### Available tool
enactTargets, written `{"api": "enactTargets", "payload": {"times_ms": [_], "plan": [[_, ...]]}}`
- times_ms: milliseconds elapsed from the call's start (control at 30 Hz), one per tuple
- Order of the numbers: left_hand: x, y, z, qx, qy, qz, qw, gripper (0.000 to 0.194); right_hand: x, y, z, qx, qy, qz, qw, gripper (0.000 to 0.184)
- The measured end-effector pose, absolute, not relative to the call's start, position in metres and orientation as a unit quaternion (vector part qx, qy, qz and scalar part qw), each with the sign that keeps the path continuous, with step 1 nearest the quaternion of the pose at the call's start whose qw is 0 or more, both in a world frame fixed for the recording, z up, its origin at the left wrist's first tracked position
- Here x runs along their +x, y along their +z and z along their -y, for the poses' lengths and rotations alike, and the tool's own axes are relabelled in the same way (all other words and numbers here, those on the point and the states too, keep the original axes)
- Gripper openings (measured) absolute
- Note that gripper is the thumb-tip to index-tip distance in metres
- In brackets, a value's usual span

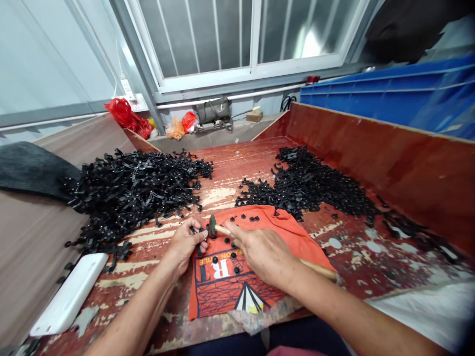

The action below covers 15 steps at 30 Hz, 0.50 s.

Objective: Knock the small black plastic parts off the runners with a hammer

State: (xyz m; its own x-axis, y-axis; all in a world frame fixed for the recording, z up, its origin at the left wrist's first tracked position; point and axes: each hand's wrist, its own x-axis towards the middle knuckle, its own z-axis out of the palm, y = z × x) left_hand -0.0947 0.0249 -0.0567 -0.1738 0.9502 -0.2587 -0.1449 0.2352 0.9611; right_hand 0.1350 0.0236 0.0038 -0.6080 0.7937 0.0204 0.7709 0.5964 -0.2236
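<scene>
My right hand is wrapped round the wooden handle of a small hammer, whose dark head sits just beside my left fingertips. A black plastic part is pinched in my left hand; its exact shape is partly hidden by the fingers. Under both hands lies an orange printed cloth with letters and line drawings on it. Several small round black pieces are scattered over the cloth. Whether the hammer head touches the part I cannot tell.
A big heap of black plastic parts lies left, another heap right, on the worn red table. A white phone-like object rests at left. A red board and blue crate border the right; bags lie behind.
</scene>
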Motion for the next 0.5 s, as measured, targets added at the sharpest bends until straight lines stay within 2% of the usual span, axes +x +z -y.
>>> {"api": "enactTargets", "payload": {"times_ms": [133,267,333,433,500], "plan": [[-0.092,-0.058,-0.024,0.359,0.504,-0.578,0.531,0.042,0.133,0.001,-0.024,-0.428,0.1,0.893,0.101,0.046],[-0.102,-0.043,-0.019,0.4,0.455,-0.6,0.523,0.031,0.131,-0.002,-0.023,-0.444,0.079,0.89,0.06,0.042],[-0.112,-0.025,-0.016,0.476,0.403,-0.634,0.458,0.022,0.131,-0.003,-0.024,-0.439,0.077,0.893,0.062,0.042],[-0.124,0.002,-0.015,0.589,0.373,-0.667,0.263,0.014,0.132,-0.003,-0.025,-0.431,0.08,0.896,0.067,0.041],[-0.123,0.01,-0.018,0.631,0.375,-0.638,0.23,0.02,0.132,-0.004,-0.025,-0.432,0.081,0.896,0.069,0.042]]}}
